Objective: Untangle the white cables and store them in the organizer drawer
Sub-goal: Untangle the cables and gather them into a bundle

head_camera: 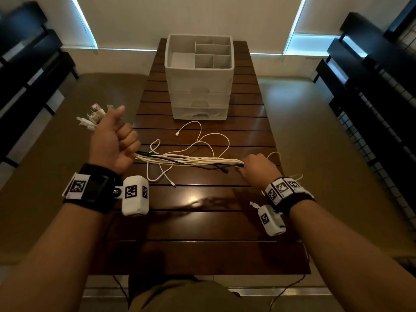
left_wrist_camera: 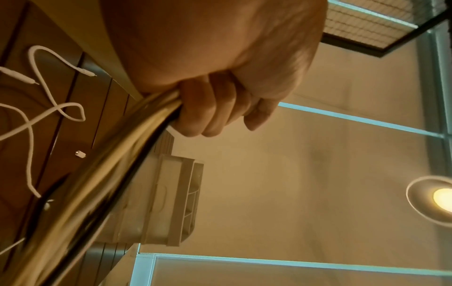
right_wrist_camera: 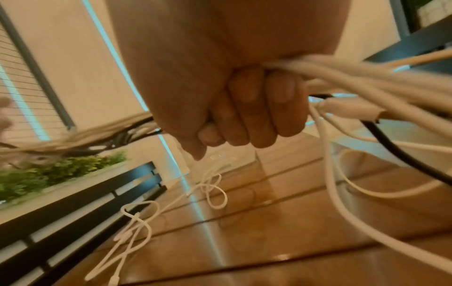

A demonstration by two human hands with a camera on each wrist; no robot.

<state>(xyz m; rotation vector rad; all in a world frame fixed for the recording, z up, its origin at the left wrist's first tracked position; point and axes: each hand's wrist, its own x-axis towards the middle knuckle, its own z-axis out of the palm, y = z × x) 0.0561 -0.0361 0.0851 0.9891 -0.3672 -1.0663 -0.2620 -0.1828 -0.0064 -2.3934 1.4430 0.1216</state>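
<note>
White cables (head_camera: 189,160), gathered as one bundle with a dark one among them, stretch left to right above the brown slatted counter (head_camera: 202,221). Left hand (head_camera: 112,140) and right hand (head_camera: 258,168) fingers are curled tightly round each end. Straightening seems underway; next, opening a closed drawer of the white plastic organizer (head_camera: 199,86).

A bundle of white cables (head_camera: 191,160), with a dark one among them, is held stretched level above the near table; more white cables (head_camera: 202,140) lie looped beyond it; the white organizer (head_camera: 199,86), drawers closed, stands far
</note>
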